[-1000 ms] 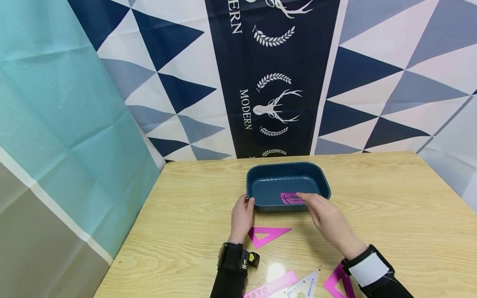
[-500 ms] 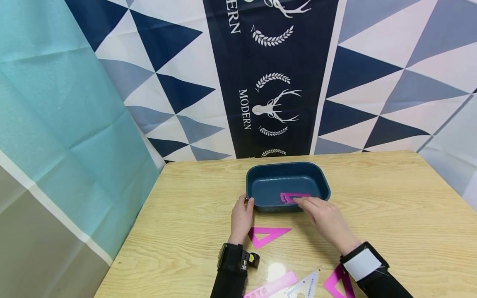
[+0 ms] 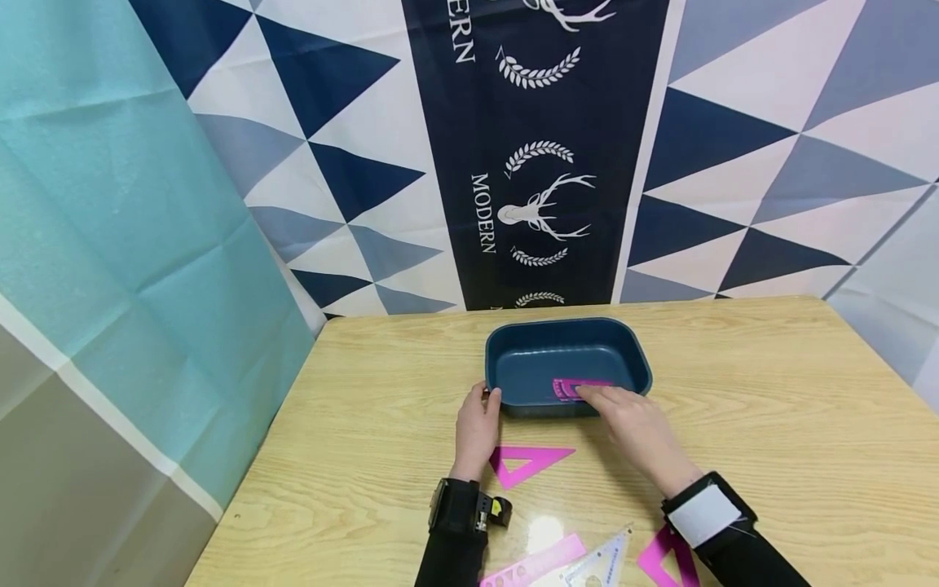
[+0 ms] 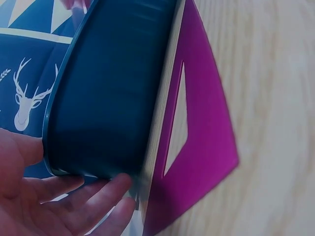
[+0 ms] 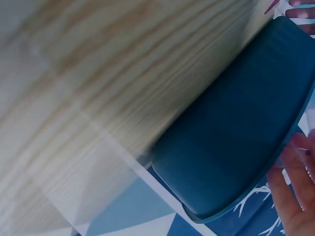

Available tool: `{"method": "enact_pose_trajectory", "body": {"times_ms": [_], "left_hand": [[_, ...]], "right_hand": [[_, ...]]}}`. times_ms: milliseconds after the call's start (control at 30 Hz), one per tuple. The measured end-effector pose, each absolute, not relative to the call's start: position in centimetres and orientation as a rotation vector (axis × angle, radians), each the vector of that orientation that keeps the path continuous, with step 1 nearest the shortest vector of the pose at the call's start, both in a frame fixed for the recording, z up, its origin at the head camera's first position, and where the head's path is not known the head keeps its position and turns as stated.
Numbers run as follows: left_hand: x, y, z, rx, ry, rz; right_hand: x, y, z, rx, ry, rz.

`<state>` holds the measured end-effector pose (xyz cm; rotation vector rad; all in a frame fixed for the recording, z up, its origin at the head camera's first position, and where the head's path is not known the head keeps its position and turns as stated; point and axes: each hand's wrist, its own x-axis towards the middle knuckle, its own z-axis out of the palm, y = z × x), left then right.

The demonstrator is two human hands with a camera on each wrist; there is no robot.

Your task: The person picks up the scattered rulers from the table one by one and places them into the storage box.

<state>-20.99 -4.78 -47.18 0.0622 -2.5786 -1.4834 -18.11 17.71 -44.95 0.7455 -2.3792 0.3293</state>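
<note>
In the head view a dark teal rectangular box stands on the table. My left hand holds its front left corner; the left wrist view has the thumb at the rim and the fingers along the outside of the end wall. Inside the box, near the front wall, is a pink protractor-like piece with printed markings. My right hand reaches over the front rim and appears to pinch this piece, though its fingers hide part of it. A pink set square lies flat just in front of the box.
Near the front edge of the wooden table lie a pink ruler, a clear set square and another pink set square, partly under my right forearm. A patterned cloth hangs behind the table.
My right hand has shifted slightly left and lower over the box's front rim, uncovering more of the pink piece. My left hand and the box stay in place.
</note>
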Motion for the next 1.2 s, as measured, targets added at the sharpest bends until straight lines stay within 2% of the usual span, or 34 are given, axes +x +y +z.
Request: {"method": "enact_pose_trajectory", "body": {"times_ms": [1200], "left_hand": [[-21.0,-4.92,-47.14,0.029,-2.617,-1.39]], "right_hand": [[-18.45,16.92,-45.47,0.75,-2.606,0.161]]}}
